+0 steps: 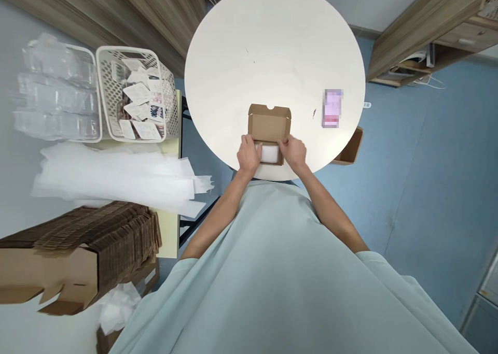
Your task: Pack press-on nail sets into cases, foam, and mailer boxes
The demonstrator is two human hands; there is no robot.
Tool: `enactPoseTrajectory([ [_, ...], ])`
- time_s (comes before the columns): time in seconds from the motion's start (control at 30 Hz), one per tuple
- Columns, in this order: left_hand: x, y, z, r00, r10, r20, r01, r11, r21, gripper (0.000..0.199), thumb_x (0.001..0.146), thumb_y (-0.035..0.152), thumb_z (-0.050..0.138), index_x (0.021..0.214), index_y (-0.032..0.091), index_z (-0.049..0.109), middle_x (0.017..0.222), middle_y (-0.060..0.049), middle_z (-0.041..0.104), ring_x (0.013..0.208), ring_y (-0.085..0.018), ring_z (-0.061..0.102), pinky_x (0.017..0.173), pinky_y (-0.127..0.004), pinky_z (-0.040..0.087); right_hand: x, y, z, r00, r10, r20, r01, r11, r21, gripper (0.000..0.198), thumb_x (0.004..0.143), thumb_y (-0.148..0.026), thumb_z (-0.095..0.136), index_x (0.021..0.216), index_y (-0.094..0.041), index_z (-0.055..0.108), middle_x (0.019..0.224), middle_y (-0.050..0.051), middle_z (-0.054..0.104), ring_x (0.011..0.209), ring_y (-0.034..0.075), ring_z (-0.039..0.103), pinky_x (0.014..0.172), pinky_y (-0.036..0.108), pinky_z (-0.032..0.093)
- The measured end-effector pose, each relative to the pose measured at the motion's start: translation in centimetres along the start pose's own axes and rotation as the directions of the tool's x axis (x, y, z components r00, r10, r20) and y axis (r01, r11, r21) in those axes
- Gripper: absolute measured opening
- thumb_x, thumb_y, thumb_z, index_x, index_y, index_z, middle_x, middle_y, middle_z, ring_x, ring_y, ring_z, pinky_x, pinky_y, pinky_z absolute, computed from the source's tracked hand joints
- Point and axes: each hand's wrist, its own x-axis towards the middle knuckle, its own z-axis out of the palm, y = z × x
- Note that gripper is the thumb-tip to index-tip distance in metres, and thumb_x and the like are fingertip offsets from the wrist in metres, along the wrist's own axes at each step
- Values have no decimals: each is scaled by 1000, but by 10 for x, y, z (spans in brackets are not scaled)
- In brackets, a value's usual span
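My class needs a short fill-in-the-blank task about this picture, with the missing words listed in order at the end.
1. The lid of the small cardboard box between the left hand and the right hand is not shut but ____.
2. The item inside that box is ____ in colour.
3. The perforated basket stands on the person's ____ side.
4. The floor is coloured ____.

Missing words: open; white; left; blue.

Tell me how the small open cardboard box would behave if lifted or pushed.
The cardboard box probably keeps its shape, being folded card with square corners. Its lid, thrown open, likely flaps at the crease if lifted. Low and boxy on the table, it seems more apt to slide than roll or tip.
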Motion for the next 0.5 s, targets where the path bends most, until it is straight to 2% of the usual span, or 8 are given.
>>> enactPoseTrajectory([
  [0.1, 27, -6, -18, 994, -21, -103, 5, 988, -156, 45, 101, 40, 72, 137, 20, 53, 148, -21, 53, 142, -37, 58, 120, -52, 49, 14, 11, -16, 988, 23, -155, 1, 988, 153, 36, 108, -51, 57, 127, -21, 66, 121, 15, 77, 116, 32, 72, 106, 48, 56],
  [0.17, 49, -10, -25, 992, -35, -121, 5, 971, -240, 62, 98, 46, 77, 147, 20, 49, 156, -23, 50, 152, -36, 51, 125, -51, 44, 28, 17, -21, 986, 82, -142, -46, 970, 240, 46, 106, -50, 61, 139, -18, 60, 136, 19, 74, 127, 33, 70, 112, 49, 55],
  [0.27, 73, -13, -28, 997, -81, -16, 69, 928, -367, 80, 95, 55, 81, 157, 22, 43, 164, -24, 49, 152, -38, 53, 126, -55, 43, 45, 21, -19, 986, 166, -5, -152, 914, 375, 62, 103, -49, 66, 152, -14, 54, 151, 23, 67, 137, 34, 68, 117, 50, 54],
  [0.33, 80, -13, -28, 993, -89, 77, 113, 902, -417, 86, 93, 59, 81, 161, 25, 41, 166, -23, 49, 147, -38, 58, 124, -56, 45, 52, 21, -15, 985, 162, 60, -171, 870, 462, 66, 102, -46, 67, 157, -13, 52, 155, 23, 65, 140, 33, 68, 120, 49, 54],
  [0.4, 81, -12, -29, 987, -89, 130, 137, 897, -420, 88, 93, 60, 82, 163, 26, 40, 168, -23, 49, 144, -38, 61, 122, -56, 47, 55, 20, -14, 988, 137, 73, -154, 838, 524, 68, 102, -43, 68, 159, -11, 50, 157, 22, 64, 144, 31, 66, 123, 48, 52],
  [0.5, 78, -9, -34, 986, -88, 143, 138, 910, -391, 89, 94, 60, 81, 165, 25, 40, 169, -23, 48, 141, -38, 64, 121, -55, 49, 54, 17, -15, 994, 91, 59, -109, 819, 564, 72, 101, -43, 70, 162, -11, 48, 158, 22, 64, 146, 30, 64, 124, 47, 52],
])
